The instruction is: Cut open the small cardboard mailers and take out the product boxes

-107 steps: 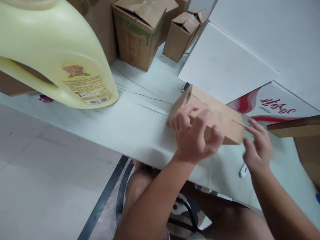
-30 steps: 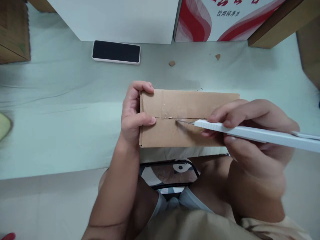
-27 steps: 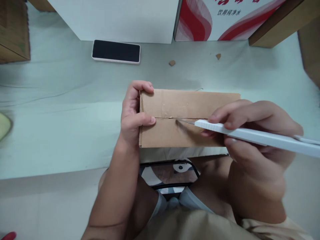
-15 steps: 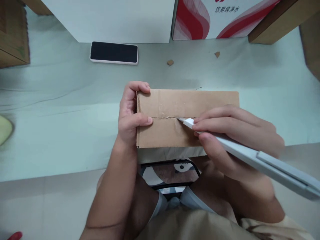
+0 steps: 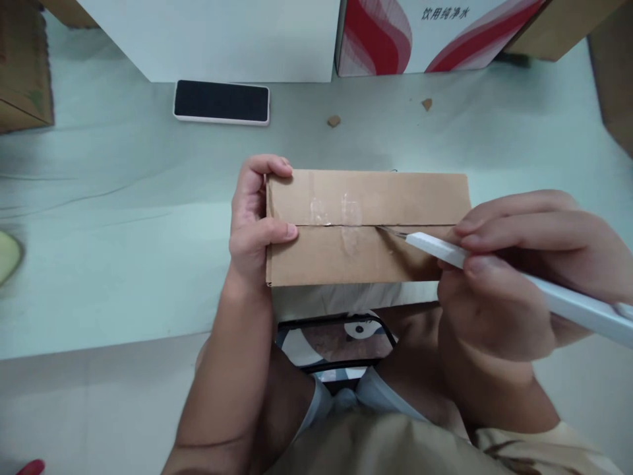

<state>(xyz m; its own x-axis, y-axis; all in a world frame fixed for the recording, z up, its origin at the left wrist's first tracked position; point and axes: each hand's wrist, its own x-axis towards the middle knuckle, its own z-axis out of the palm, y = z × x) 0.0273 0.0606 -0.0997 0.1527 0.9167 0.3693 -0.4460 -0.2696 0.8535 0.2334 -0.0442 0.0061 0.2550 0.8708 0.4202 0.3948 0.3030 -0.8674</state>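
Fingers (image 5: 274, 165) of a person's bare left hand (image 5: 250, 218) clamp the left end of a long, brown cardboard box (image 5: 306, 260), thumb on top along the center seam, in the head view. At the box's right end, the bare right hand (image 5: 524, 264) pinches a slim, white plastic cutter knife (image 5: 435, 249) between thumb and fingers, its thin metal blade (image 5: 393, 231) angled left with the tip at the seam; how deep it reaches cannot be told. Patches of clear, shiny tape (image 5: 351, 210) cling to the box's top, left of the blade.

The box is over the near side of a desk (image 5: 123, 264) covered in pale green, above the person's lap. Beyond the box are two small, brown cardboard scraps (image 5: 333, 121) and, to its far left, a black-screened phone with a pale rim (image 5: 221, 102). Farther behind the box stand a large, plain white box (image 5: 212, 39) and a white carton with red waves (image 5: 395, 33). Well left of the box, a rounded, pale yellow object (image 5: 7, 257) is cut off by the edge.
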